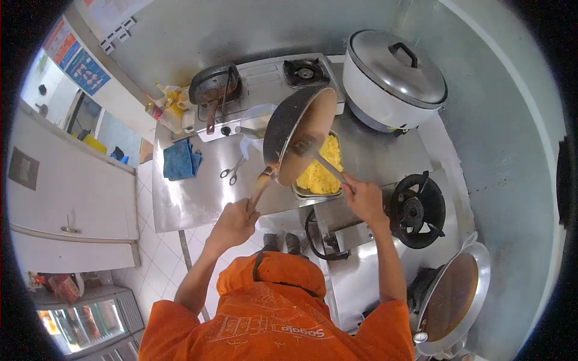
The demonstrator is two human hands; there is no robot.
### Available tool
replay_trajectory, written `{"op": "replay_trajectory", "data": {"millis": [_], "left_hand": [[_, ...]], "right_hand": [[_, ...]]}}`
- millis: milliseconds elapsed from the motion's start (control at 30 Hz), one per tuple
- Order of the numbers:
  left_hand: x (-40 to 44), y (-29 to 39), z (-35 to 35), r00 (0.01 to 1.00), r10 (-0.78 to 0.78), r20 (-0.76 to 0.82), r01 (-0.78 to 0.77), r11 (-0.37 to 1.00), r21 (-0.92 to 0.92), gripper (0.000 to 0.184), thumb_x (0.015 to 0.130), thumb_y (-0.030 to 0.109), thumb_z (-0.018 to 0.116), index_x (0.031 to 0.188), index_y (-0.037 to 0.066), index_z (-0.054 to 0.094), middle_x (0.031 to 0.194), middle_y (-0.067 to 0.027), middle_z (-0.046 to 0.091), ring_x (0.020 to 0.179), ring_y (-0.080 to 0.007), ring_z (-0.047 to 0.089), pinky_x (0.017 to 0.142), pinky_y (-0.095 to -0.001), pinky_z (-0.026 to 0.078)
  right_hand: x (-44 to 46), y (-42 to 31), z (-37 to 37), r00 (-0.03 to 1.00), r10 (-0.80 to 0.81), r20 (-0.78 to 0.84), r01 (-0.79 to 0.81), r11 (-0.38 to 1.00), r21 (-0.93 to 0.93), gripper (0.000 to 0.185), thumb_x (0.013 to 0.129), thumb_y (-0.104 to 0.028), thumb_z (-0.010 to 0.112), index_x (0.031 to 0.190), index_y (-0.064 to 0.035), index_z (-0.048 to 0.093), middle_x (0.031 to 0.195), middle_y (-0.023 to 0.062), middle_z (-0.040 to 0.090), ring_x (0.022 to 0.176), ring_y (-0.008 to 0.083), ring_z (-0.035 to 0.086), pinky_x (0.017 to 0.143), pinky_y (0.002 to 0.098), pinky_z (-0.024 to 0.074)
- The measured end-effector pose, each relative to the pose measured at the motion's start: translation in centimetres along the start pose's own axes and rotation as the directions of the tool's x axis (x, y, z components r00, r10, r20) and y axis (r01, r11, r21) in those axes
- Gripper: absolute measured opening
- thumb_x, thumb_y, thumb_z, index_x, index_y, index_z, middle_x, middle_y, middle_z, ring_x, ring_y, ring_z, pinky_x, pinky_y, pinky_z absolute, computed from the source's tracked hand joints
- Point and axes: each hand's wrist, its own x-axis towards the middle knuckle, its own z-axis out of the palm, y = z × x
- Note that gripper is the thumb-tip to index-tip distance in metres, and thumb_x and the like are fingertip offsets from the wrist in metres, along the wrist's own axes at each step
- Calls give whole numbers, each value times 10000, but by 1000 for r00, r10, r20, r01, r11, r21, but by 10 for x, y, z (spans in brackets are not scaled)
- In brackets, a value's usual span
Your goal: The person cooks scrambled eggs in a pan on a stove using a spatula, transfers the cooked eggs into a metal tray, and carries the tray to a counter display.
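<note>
My left hand (232, 224) is wrapped round the wooden handle of a wok (279, 129), which is tipped on its side with its brown inside facing right. In my right hand (363, 197) is a spatula (328, 165), its dark blade against the inside of the wok. Below and to the right of the wok's rim, a metal tray (315, 195) holds yellow scrambled egg (325, 174). The wok hides the tray's left part.
A gas stove (265, 78) with a frying pan (212, 86) stands behind. Nearby are a large rice cooker (394, 78), scissors (232, 172), a blue cloth (180, 160) and a plastic container (256, 117). At right sit a burner (416, 210) and a pan of brown liquid (451, 301).
</note>
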Motion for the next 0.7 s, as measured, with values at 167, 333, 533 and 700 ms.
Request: {"op": "replay_trajectory", "data": {"millis": [167, 333, 533, 700], "left_hand": [[0, -11, 1, 997, 57, -58, -56, 998, 21, 190, 850, 94, 639, 816, -72, 554, 708, -307, 586, 717, -514, 582, 629, -508, 476], [6, -15, 11, 993, 103, -57, -103, 995, -2, 186, 846, 106, 641, 808, -66, 582, 724, -286, 607, 723, -487, 608, 655, -507, 485], [11, -19, 6, 994, 95, -60, -92, 995, 49, 180, 841, 100, 635, 828, -65, 564, 734, -312, 593, 726, -513, 582, 654, -517, 471], [13, -13, 11, 996, 71, -49, -74, 995, -62, 190, 834, 108, 643, 803, -69, 584, 737, -302, 604, 732, -499, 595, 642, -491, 478]], "right_hand": [[-8, 31, -18, 1000, 19, 17, -20, 996, 89, 310, 917, -351, 610, 1146, -169, 713, 804, 192, 693, 751, 391, 671, 704, 476, 527], [5, 5, -2, 994, 71, 85, -91, 960, 263, 348, 928, -413, 581, 1146, -179, 717, 903, 189, 710, 835, 386, 676, 751, 477, 535], [-29, 26, -28, 980, 186, -67, -187, 982, -8, 290, 921, -363, 613, 1127, -195, 727, 804, 196, 692, 752, 395, 675, 681, 475, 528], [-36, 25, -10, 960, 245, -137, -232, 967, 105, 323, 899, -374, 629, 1142, -172, 703, 746, 163, 681, 707, 385, 674, 651, 470, 535]]}}
